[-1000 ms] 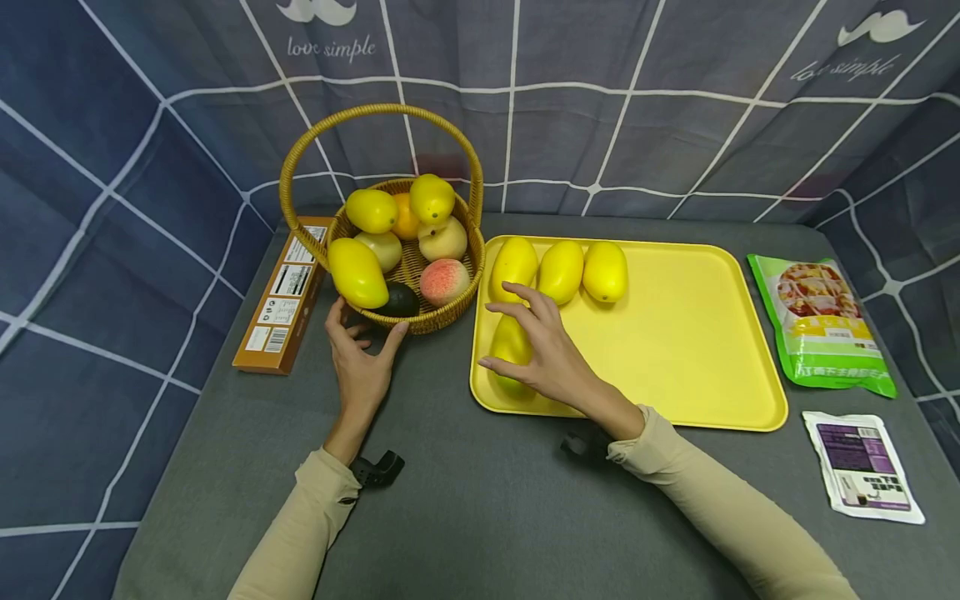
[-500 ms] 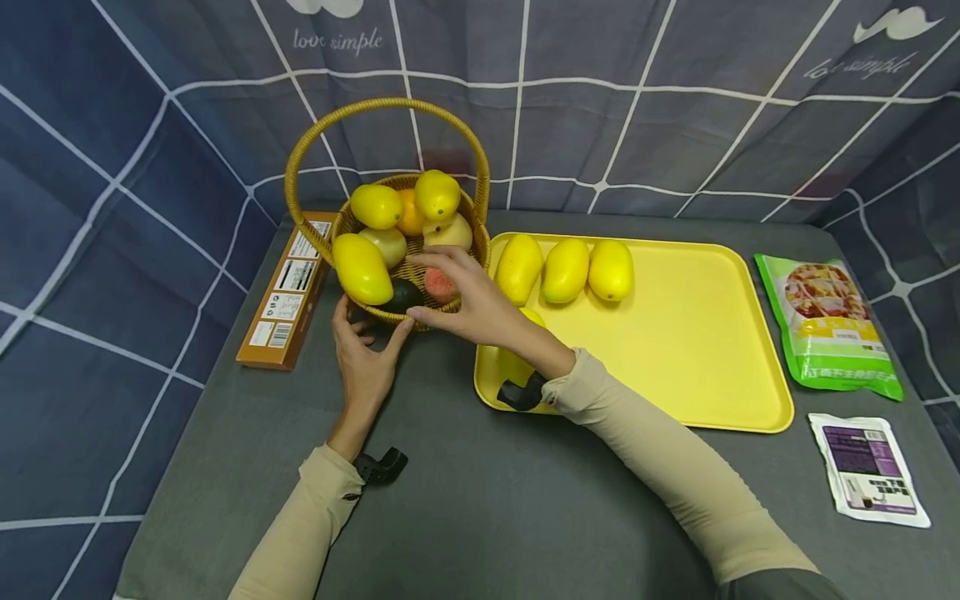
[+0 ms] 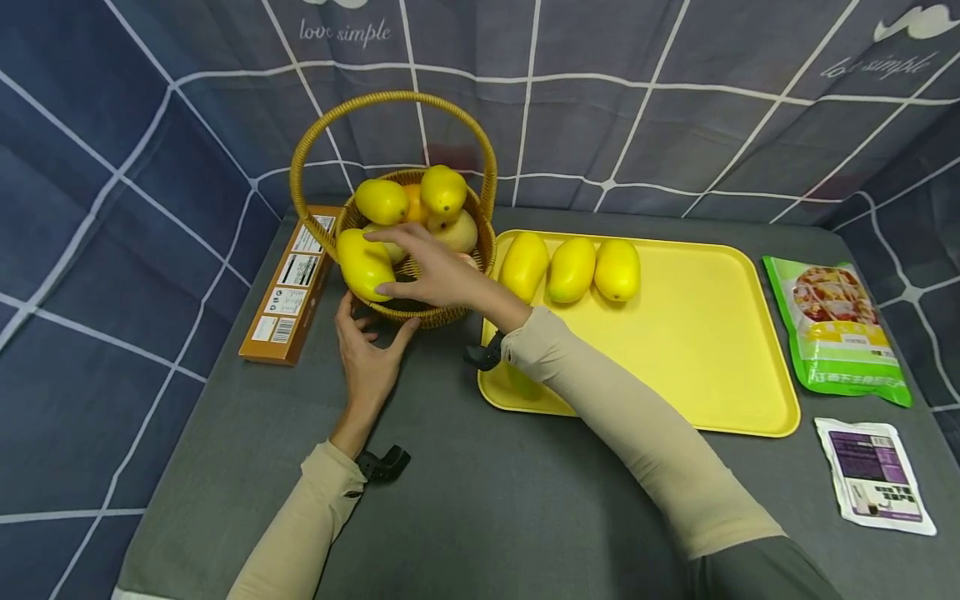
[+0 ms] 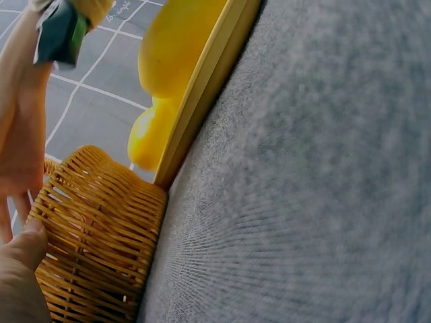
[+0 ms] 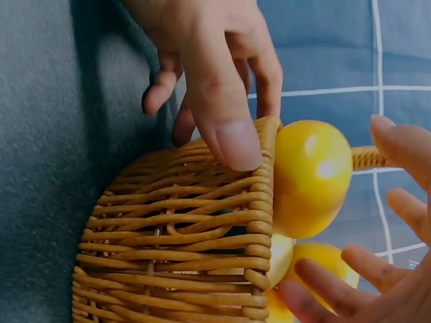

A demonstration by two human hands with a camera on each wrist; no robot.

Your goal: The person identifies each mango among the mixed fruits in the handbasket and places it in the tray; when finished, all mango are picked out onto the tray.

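My left hand (image 3: pixel 367 358) grips the front of the wicker basket (image 3: pixel 489 246), its thumb against the rim in the right wrist view. Over the basket reaches my right hand (image 3: pixel 442 271), fingers spread around the yellow mango (image 3: pixel 363 265) at the left rim. The right wrist view shows a gap between those fingers and that mango (image 5: pixel 313 178). Behind it lie two more yellow fruits, one at the back left (image 3: pixel 381 202) and one at the back right (image 3: pixel 443 190), with an orange (image 3: pixel 416 202) and a pale round fruit (image 3: pixel 457 233). My right hand mostly hides the peach and the dark fruit.
Right of the basket lies a yellow tray (image 3: pixel 712 358) with a row of three mangoes (image 3: pixel 572 268); my right forearm covers its near left part. An orange-brown box (image 3: pixel 292 287) lies left of the basket. A green food packet (image 3: pixel 840 325) and a white-purple pouch (image 3: pixel 873 475) lie far right.
My right hand has moved left from above the tray's mangoes, across the basket, to the mango at the left rim. My left hand has stayed at the basket's front. The view has shifted slightly.
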